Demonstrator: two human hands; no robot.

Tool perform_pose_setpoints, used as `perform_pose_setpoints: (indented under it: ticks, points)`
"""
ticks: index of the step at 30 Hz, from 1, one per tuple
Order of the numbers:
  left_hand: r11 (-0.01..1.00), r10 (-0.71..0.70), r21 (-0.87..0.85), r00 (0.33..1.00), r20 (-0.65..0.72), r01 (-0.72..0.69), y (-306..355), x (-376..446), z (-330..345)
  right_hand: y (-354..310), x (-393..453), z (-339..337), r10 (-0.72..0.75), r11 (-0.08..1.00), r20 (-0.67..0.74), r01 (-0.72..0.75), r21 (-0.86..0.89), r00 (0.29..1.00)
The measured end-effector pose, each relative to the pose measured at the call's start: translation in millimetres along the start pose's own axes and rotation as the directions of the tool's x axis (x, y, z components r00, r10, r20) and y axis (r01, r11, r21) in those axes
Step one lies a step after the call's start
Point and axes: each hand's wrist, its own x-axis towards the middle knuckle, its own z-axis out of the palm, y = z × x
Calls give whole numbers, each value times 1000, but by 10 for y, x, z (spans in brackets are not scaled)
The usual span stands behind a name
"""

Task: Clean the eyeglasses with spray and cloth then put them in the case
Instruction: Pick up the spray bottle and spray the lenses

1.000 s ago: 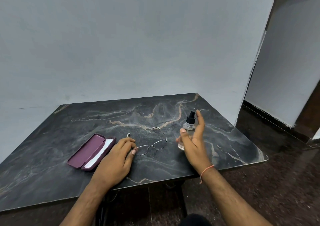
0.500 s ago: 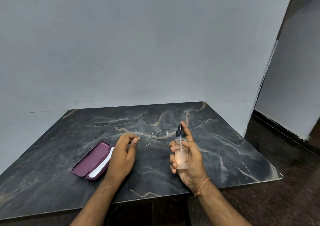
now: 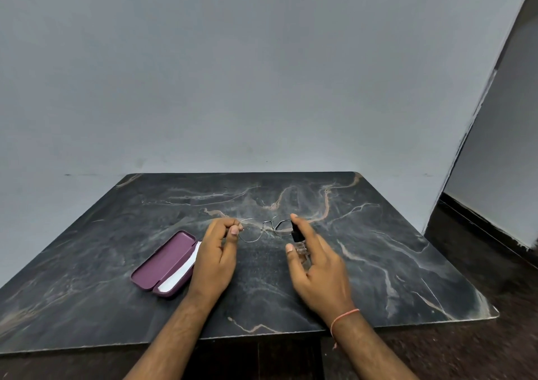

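Left hand (image 3: pixel 215 257): grip pinches eyeglasses (image 3: pixel 263 228) | right hand (image 3: pixel 317 266): grip wraps spray bottle (image 3: pixel 300 244) | case (image 3: pixel 164 264): open on table (image 3: pixel 378 263)

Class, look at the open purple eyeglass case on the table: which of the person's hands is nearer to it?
Left. The left hand sits just beside the eyeglass case, pinching the eyeglasses. The right hand is farther off, across from the left hand, gripping the spray bottle.

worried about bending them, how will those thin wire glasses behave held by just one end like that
The eyeglasses look very thin-wired, so probably light but springy. The left hand pinches only one end, so the far lens likely sags or twists. The rims seem fragile; pressure from the spray bottle in the right hand could bend them.
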Motion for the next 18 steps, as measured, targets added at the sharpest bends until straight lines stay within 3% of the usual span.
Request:
perform_pose_setpoints:
  ticks: [11,18]
  points:
    - [999,-12,-42,1000,-4,12,-4,-2,5,5,-9,2,63,993,-35,-60,99,997]
    - [999,-6,-36,1000,-1,6,1,6,9,4,-45,34,-14,993,-11,15,114,1000]
